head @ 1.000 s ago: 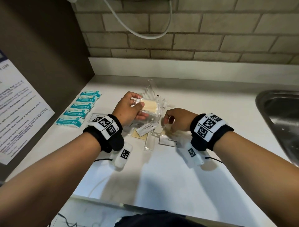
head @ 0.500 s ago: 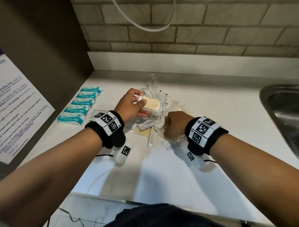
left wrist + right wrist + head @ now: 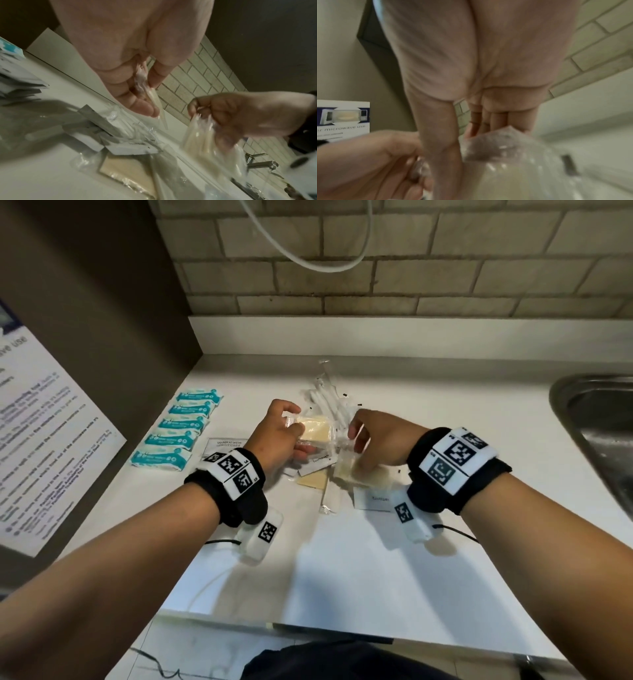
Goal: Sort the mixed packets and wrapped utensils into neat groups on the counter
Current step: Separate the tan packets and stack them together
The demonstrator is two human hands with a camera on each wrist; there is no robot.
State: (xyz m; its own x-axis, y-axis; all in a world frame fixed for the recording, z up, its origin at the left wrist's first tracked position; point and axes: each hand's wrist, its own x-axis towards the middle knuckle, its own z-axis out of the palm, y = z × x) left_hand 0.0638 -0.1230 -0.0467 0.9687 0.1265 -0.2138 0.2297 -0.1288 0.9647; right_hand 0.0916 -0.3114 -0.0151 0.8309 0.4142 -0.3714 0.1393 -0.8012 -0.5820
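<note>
Packets in clear wrap (image 3: 337, 419) are seen from the head view in a mixed pile at the middle of the white surface (image 3: 359, 559), with a row of teal packets (image 3: 178, 430) laid neatly to the left. A pale yellow packet (image 3: 313, 429) is pinched above the pile by the left hand (image 3: 277, 436). A second clear packet (image 3: 347, 463) is gripped by the right hand (image 3: 380, 440), just beside it. A sink (image 3: 596, 440) is seen at the far right.

From the left wrist view, the left fingers (image 3: 137, 102) are closed on crinkled wrap, and the right hand (image 3: 240, 115) is curled around its packet (image 3: 202, 136).

From the right wrist view, blurred wrap (image 3: 505, 148) is held under curled fingers (image 3: 496, 120).
</note>
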